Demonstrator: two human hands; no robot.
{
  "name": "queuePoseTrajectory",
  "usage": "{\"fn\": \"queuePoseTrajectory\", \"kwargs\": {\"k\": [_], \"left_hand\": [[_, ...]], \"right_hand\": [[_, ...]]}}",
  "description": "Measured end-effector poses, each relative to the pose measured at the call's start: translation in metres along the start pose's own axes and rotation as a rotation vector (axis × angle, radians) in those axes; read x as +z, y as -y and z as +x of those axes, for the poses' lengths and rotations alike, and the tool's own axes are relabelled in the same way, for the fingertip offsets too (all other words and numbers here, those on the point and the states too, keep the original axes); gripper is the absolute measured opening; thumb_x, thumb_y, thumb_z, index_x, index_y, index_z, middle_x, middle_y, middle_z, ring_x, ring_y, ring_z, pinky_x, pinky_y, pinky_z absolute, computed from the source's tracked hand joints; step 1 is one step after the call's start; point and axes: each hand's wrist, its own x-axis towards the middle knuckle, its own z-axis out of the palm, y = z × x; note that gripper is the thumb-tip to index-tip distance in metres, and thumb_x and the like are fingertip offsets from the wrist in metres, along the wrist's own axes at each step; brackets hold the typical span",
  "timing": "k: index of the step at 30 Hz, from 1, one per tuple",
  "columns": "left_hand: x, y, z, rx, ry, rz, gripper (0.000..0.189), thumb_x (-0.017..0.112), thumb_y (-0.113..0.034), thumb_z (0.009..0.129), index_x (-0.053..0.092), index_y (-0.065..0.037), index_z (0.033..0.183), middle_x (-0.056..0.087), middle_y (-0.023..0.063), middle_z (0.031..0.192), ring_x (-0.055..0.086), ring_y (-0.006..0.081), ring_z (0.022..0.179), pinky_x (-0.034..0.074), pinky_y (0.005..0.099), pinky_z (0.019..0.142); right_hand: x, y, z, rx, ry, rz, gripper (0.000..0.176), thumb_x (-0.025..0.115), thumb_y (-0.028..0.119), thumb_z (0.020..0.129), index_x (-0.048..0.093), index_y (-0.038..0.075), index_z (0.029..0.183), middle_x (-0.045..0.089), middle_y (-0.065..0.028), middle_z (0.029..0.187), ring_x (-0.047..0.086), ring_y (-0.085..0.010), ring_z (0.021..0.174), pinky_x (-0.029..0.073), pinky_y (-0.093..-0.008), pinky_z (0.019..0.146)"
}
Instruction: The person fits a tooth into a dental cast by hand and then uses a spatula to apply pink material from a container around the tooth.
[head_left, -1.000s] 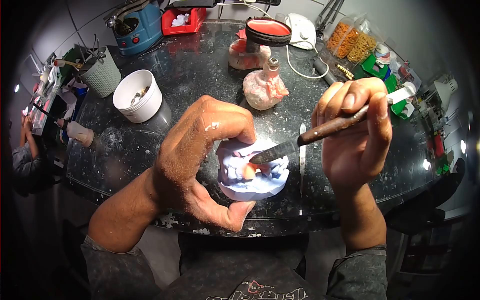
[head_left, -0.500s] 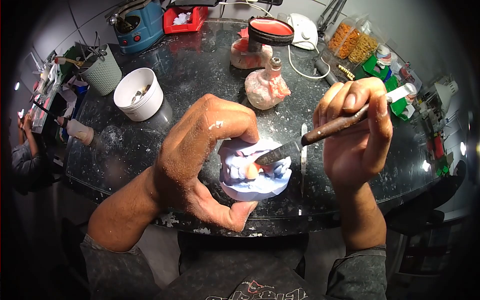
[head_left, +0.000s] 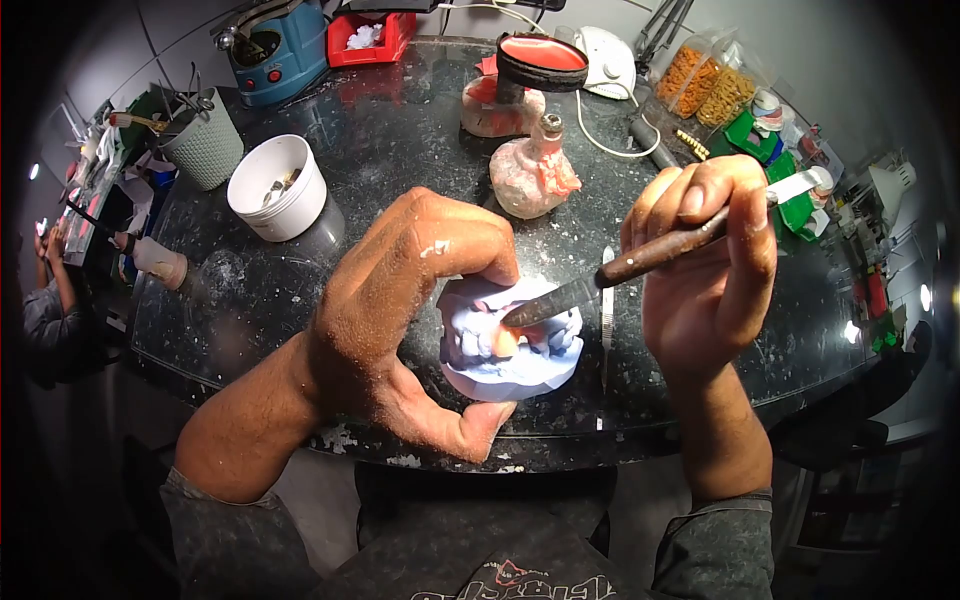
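My left hand [head_left: 385,310] curls around a pale bluish-white dental plaster model [head_left: 510,380], with the index finger at its far edge and the thumb at the near edge. An orange-pink patch of wax [head_left: 506,344] shows among the model's teeth. Pinched in my right hand [head_left: 708,270] is a wax knife [head_left: 665,252] with a dark wooden handle. Its blade slants down to the left, the tip right at the wax on the model. A slim metal tool [head_left: 607,335] lies on the table between the model and my right hand.
Beyond the model stands a wax-smeared spirit burner [head_left: 532,178], and behind it a round pan of red wax [head_left: 542,62]. A white tub [head_left: 277,190] and a tool basket [head_left: 203,142] stand left. Blue machine [head_left: 272,55] and red bin [head_left: 370,40] sit at the back.
The knife tip has slid slightly left across the wax, and my right hand has shifted a little left with it. My left hand and the model stay nearly still.
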Motion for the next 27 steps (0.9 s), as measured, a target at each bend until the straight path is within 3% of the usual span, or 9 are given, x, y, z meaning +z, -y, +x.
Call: {"fn": "queuePoseTrajectory", "kwargs": {"k": [16, 19, 21, 25, 27], "left_hand": [[0.001, 0.0, -0.001, -0.023, 0.006, -0.01, 0.071, 0.081, -0.03, 0.057, 0.051, 0.003, 0.113, 0.055, 0.0146, 0.1, 0.057, 0.0248, 0.09, 0.049, 0.0348, 0.077], [0.001, 0.001, -0.001, -0.02, 0.002, -0.01, 0.073, 0.083, -0.033, 0.058, 0.052, 0.003, 0.113, 0.056, 0.0148, 0.1, 0.057, 0.0249, 0.09, 0.049, 0.0351, 0.077], [0.0, 0.0, -0.001, -0.033, 0.01, -0.007, 0.075, 0.085, -0.036, 0.058, 0.052, 0.003, 0.112, 0.056, 0.015, 0.099, 0.058, 0.025, 0.09, 0.049, 0.0355, 0.077], [0.0, 0.002, -0.002, -0.03, 0.013, -0.006, 0.075, 0.085, -0.037, 0.058, 0.052, 0.003, 0.112, 0.056, 0.0151, 0.099, 0.058, 0.0248, 0.09, 0.049, 0.0357, 0.077], [0.0, 0.001, -0.001, -0.026, 0.005, 0.004, 0.073, 0.084, -0.037, 0.058, 0.053, 0.002, 0.112, 0.057, 0.015, 0.099, 0.058, 0.0247, 0.088, 0.049, 0.0359, 0.077]], "right_hand": [[0.003, 0.001, -0.001, 0.025, -0.006, 0.019, 0.031, 0.044, 0.026, 0.105, 0.054, -0.003, 0.1, 0.058, -0.014, 0.088, 0.06, -0.02, 0.067, 0.05, -0.0301, 0.057], [0.005, 0.003, 0.0, 0.014, 0.043, 0.018, 0.031, 0.044, 0.026, 0.104, 0.054, -0.003, 0.1, 0.057, -0.0139, 0.084, 0.059, -0.0197, 0.066, 0.05, -0.0306, 0.058], [0.015, 0.008, 0.0, 0.076, -0.04, -0.168, 0.035, 0.034, 0.035, 0.107, 0.046, 0.006, 0.092, 0.046, -0.008, 0.066, 0.046, -0.0186, 0.06, 0.044, -0.0342, 0.057], [0.013, 0.006, 0.0, 0.074, -0.041, -0.16, 0.035, 0.034, 0.035, 0.107, 0.046, 0.006, 0.092, 0.046, -0.008, 0.066, 0.046, -0.0187, 0.061, 0.044, -0.0344, 0.057], [0.004, 0.002, -0.001, 0.011, 0.004, 0.029, 0.031, 0.045, 0.026, 0.104, 0.054, -0.004, 0.099, 0.058, -0.0139, 0.083, 0.059, -0.0198, 0.066, 0.05, -0.0309, 0.061]]}}
